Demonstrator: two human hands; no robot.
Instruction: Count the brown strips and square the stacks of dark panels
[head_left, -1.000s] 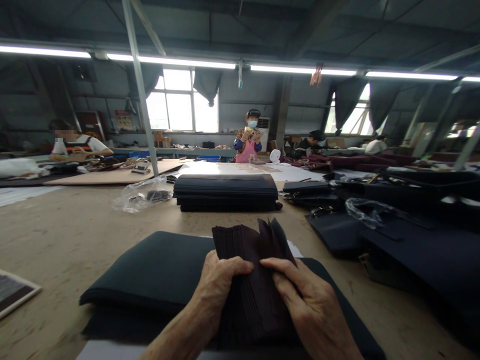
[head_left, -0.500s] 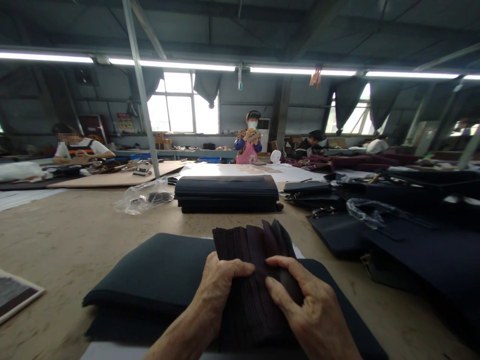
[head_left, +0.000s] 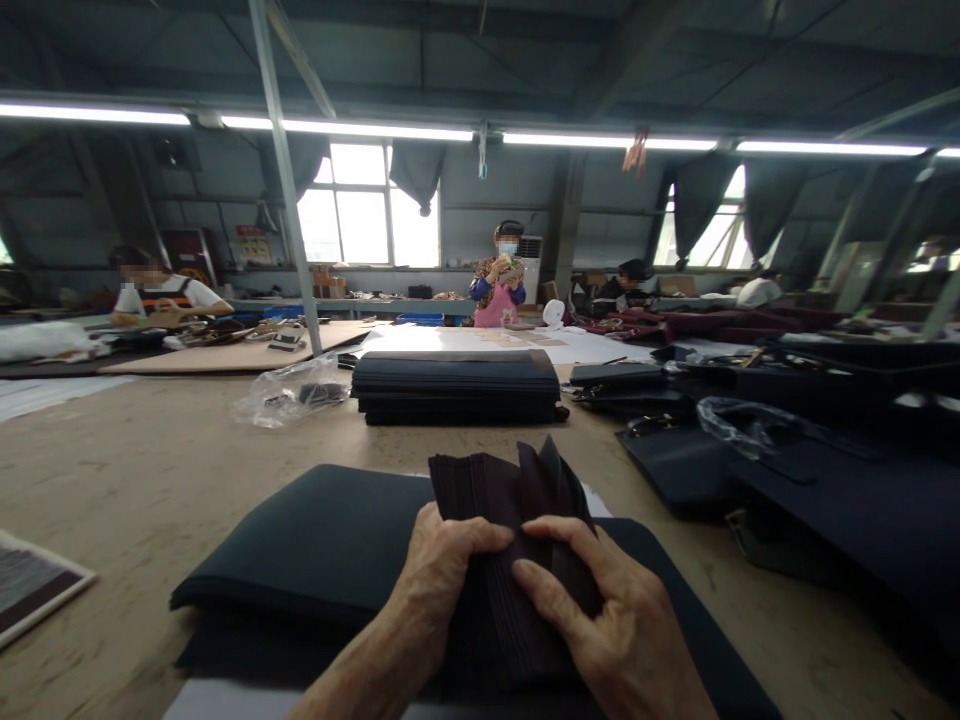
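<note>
A thick bundle of dark brown-black fabric pieces [head_left: 484, 600] stands tilted between my two hands. My left hand [head_left: 442, 560] grips its left side, thumb laid across the layers. On the right, my right hand [head_left: 607, 610] is closed on the bundle's loose pieces, thumb and index finger bent over their edge. Several pieces fan apart at the top right, one of them dark green. Beneath lies a stack of dark green sheets [head_left: 307, 540], spreading out to both sides. The fingers behind the bundle are hidden.
A stack of dark folded sheets [head_left: 454, 385] stands ahead on the brown table [head_left: 225, 450]. Beside it lies a clear plastic bag [head_left: 274, 395]. Dark bags [head_left: 825, 500] cover the right side. A framed panel [head_left: 37, 585] rests at left. Several people work farther back.
My right thumb and index finger have shifted left across the bundle. Another piece has separated from the packed layers and joined the fanned ones at right.
</note>
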